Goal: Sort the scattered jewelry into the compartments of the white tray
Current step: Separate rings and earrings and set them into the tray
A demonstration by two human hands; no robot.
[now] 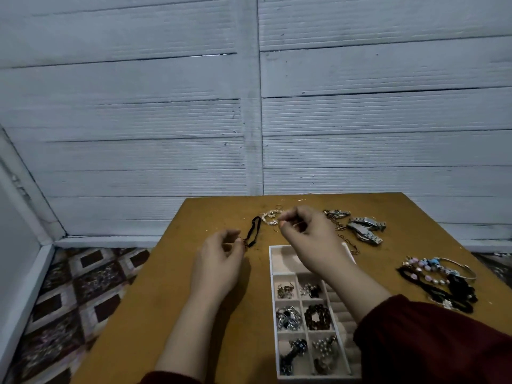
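Note:
The white tray (pixel 273 300) lies on the wooden table, its small compartments holding several pieces of jewelry and its far long compartment bare. My left hand (pixel 219 259) pinches one end of a black cord choker (pixel 255 231) that stretches away across the table. My right hand (pixel 307 236) hovers past the tray's far end, fingertips closed on a thin gold ring-like piece. A pale beaded bracelet (pixel 269 218) lies just beyond those fingertips.
Metal watches (pixel 365 227) and a gold chain (pixel 347 241) lie at the far right of the table (pixel 171 300). A heap of beaded necklaces and a bangle (pixel 440 281) sits at the right edge. A grey plank wall stands behind; patterned floor lies left.

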